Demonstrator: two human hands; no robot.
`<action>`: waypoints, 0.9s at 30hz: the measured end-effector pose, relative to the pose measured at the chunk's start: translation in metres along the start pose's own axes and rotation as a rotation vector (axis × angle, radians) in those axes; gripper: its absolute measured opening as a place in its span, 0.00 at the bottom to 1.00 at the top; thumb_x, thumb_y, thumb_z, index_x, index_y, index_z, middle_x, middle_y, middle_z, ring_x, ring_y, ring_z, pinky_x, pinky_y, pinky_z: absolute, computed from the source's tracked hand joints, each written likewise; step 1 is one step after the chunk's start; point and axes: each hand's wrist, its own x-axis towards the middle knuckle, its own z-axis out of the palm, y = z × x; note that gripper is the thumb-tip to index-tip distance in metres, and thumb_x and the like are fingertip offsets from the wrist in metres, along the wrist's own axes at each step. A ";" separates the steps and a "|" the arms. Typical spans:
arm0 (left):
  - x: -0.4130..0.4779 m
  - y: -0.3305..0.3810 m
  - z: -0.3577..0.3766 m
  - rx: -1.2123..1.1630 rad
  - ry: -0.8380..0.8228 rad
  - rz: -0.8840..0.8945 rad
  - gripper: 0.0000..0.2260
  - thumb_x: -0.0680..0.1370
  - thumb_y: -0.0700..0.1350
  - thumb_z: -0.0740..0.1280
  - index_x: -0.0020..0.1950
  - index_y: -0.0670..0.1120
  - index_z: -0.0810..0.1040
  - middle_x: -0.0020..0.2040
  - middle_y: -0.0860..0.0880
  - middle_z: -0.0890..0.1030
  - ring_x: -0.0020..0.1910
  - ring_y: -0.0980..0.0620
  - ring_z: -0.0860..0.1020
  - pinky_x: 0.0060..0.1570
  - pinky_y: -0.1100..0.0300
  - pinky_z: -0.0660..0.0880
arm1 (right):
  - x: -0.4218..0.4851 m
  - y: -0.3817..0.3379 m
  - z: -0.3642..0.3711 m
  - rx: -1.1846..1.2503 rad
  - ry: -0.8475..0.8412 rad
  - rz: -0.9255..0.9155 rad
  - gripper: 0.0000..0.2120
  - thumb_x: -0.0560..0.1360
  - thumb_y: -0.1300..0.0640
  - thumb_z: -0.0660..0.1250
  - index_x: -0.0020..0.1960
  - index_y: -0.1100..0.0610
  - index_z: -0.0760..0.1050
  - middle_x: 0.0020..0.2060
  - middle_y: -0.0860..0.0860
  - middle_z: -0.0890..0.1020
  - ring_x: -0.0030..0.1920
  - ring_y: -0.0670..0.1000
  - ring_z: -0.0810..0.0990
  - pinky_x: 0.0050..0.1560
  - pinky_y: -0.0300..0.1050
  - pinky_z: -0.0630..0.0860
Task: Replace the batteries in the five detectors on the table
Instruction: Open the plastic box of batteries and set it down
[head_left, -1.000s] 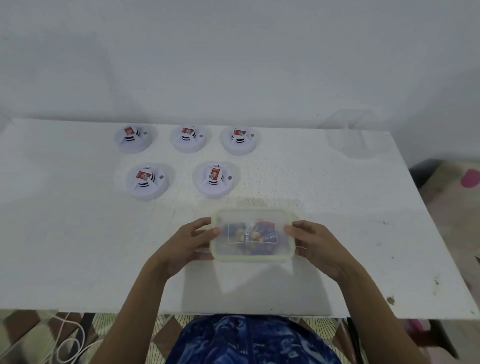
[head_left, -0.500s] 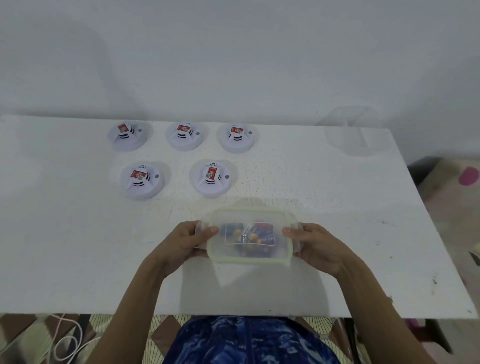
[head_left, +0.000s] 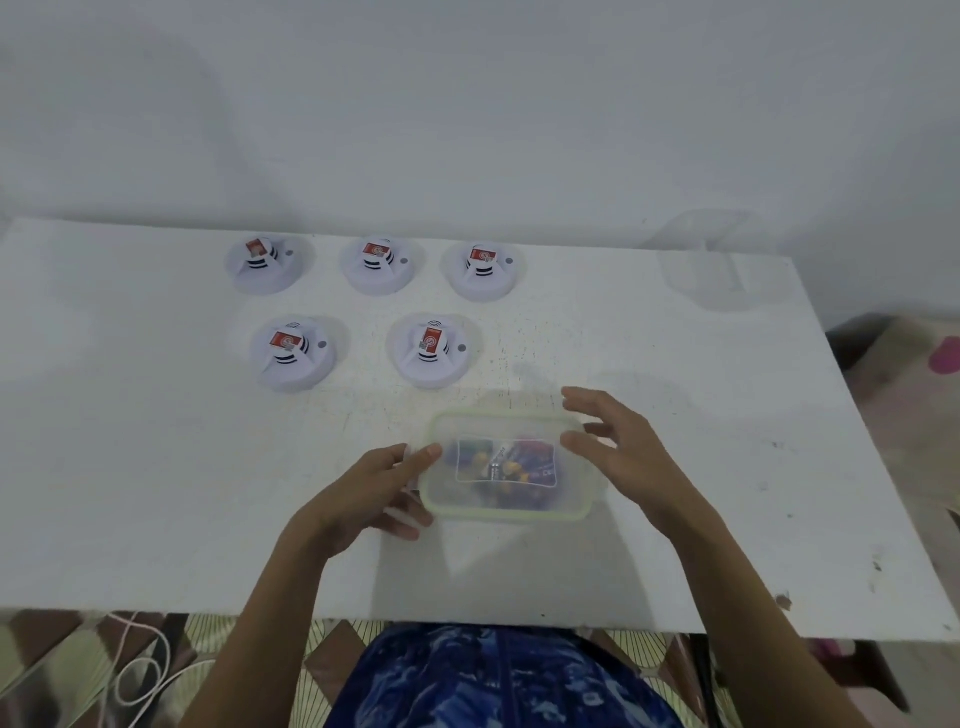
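Several white round detectors lie on the white table, three in a back row and two nearer, each with a red-labelled battery on top. In front of them sits a translucent box with a pale green lid rim, and colourful batteries show through the lid. My left hand grips the box's left end, thumb on the lid and fingers curled under the side. My right hand hovers at the lid's right end with fingers spread, and its thumb is at the lid's edge.
A clear plastic container stands at the back right near the wall. The table's front edge runs just ahead of my blue clothing. A white cable lies on the floor at the lower left.
My right hand has let go of the box's right side and risen over the lid's far right corner with fingers spread. My left hand keeps its hold.
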 end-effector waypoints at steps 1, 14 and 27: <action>-0.001 0.003 0.000 -0.001 0.011 0.005 0.24 0.73 0.60 0.67 0.57 0.41 0.77 0.52 0.38 0.81 0.39 0.44 0.83 0.39 0.52 0.81 | 0.001 -0.004 0.001 -0.037 -0.012 -0.016 0.18 0.77 0.54 0.67 0.66 0.47 0.71 0.61 0.45 0.77 0.58 0.48 0.76 0.60 0.46 0.74; 0.010 0.004 0.016 -0.153 0.040 0.181 0.17 0.73 0.45 0.73 0.60 0.45 0.77 0.60 0.45 0.79 0.56 0.48 0.80 0.54 0.50 0.79 | -0.013 0.005 -0.005 -0.227 -0.204 0.191 0.18 0.77 0.38 0.57 0.51 0.52 0.72 0.38 0.53 0.83 0.33 0.54 0.84 0.41 0.48 0.82; 0.010 -0.001 0.029 -0.096 -0.048 0.073 0.15 0.78 0.50 0.66 0.58 0.42 0.79 0.55 0.40 0.82 0.54 0.40 0.80 0.51 0.50 0.79 | -0.012 0.016 0.003 0.286 -0.210 0.277 0.15 0.75 0.48 0.69 0.48 0.62 0.76 0.39 0.55 0.81 0.38 0.51 0.80 0.42 0.44 0.79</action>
